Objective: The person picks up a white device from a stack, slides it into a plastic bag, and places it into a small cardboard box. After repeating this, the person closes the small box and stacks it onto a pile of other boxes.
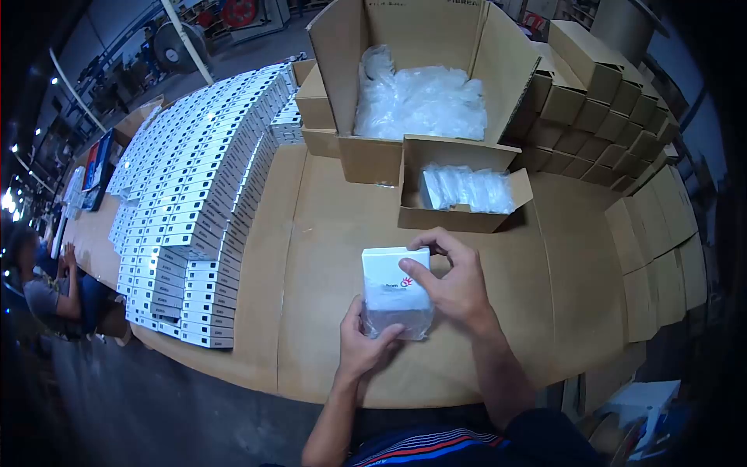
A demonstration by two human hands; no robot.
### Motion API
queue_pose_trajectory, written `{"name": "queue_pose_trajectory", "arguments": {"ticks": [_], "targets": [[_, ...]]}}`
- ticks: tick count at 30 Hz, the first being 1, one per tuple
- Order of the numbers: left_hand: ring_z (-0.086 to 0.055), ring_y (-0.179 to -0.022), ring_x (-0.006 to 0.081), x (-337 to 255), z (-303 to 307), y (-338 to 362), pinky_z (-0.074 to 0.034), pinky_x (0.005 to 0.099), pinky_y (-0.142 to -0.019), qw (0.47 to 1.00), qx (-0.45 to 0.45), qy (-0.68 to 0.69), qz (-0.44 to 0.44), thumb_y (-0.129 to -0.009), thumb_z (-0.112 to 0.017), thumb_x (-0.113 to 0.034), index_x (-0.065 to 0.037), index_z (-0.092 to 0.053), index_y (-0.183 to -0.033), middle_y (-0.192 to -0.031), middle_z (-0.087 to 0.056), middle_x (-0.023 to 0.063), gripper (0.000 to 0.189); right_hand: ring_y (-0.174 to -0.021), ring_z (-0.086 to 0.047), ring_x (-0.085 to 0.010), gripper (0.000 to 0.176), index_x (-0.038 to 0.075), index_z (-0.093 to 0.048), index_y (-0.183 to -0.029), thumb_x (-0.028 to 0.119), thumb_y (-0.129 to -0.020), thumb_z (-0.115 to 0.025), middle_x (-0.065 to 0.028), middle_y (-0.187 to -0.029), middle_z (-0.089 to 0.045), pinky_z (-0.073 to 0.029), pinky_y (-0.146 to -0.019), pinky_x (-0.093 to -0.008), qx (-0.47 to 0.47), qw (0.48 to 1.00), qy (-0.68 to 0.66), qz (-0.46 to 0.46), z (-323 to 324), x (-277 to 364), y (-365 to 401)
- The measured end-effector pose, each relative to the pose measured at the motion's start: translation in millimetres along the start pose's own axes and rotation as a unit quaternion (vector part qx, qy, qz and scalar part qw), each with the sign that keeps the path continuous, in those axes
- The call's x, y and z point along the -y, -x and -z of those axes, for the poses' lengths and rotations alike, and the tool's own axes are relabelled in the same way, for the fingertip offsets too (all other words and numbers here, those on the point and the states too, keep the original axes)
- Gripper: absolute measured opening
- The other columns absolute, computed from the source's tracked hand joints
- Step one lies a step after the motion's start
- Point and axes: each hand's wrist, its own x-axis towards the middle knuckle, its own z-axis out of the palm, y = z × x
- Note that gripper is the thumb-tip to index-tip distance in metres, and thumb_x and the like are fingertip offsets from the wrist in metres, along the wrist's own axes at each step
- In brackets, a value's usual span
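A small white box [383,270] with a red logo stands out of the top of a clear plastic bag [414,324], its lower part inside the film. My left hand [361,344] grips the bag at the lower left, thumb across its front. At the upper right, my right hand [461,284] pinches the box, with the thumb on its front near the logo and the fingers behind the top edge. Just beyond my hands sits an open carton [459,221] holding a row of bagged items [468,189].
Behind stands a tall open carton [416,31] of clear plastic bags [424,101]. Stacked white boxes [210,179] cover the cardboard-topped table's [327,218] left side. Brown cartons [595,117] are piled at right, above flattened cardboard pieces [657,241]. Another person [58,292] sits far left.
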Motion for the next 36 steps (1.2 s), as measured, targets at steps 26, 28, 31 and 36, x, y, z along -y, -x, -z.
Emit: {"name": "queue_pose_trajectory", "arguments": {"ticks": [26,28,31,36], "targets": [[-0.062,-0.115,0.0148,25.4,5.9,-6.4,-0.049,0.0305,-0.099,0.996,-0.076,0.026,-0.033,-0.115,-0.039,-0.030,0.007,-0.045,-0.151,-0.130,-0.064,0.0112,0.052,-0.121,-0.062,-0.0204,0.013,-0.001,-0.066,-0.110,-0.002,-0.097,-0.069,-0.0182,-0.130,-0.067,-0.045,-0.110,-0.0368,-0.038,0.901,-0.421,-0.097,-13.9,-56.3,68.9],[-0.058,-0.123,0.0179,24.4,3.0,-9.0,-0.045,0.0331,-0.108,0.997,-0.064,0.029,-0.045,-0.114,-0.040,-0.032,0.006,-0.039,-0.155,-0.135,-0.060,0.0118,0.056,-0.123,-0.061,-0.0223,0.013,-0.001,-0.064,-0.111,0.000,-0.098,-0.068,-0.0177,-0.130,-0.066,-0.043,-0.111,-0.0391,-0.013,0.901,-0.425,-0.080,-15.6,-59.3,70.9],[-0.057,-0.125,0.0182,12.0,-2.9,-12.6,-0.045,0.0330,-0.107,0.994,-0.052,0.091,-0.017,-0.113,-0.043,-0.036,0.002,-0.034,-0.159,-0.136,-0.060,0.0111,0.061,-0.117,-0.062,-0.0190,0.011,0.000,-0.061,-0.110,0.002,-0.100,-0.066,-0.0144,-0.121,-0.069,-0.046,-0.106,-0.0355,-0.033,0.897,-0.436,-0.064,-19.7,-53.7,70.1],[-0.055,-0.125,0.0198,0.6,-17.9,-8.6,-0.042,0.0333,-0.110,0.991,-0.028,0.121,0.044,-0.113,-0.043,-0.023,0.002,-0.047,-0.149,-0.132,-0.061,0.0124,0.045,-0.097,-0.064,-0.0098,0.008,0.001,-0.059,-0.108,0.003,-0.102,-0.064,-0.0088,-0.104,-0.071,-0.051,-0.088,-0.0267,-0.114,0.927,-0.332,-0.132,-20.8,-48.3,69.7]]}}
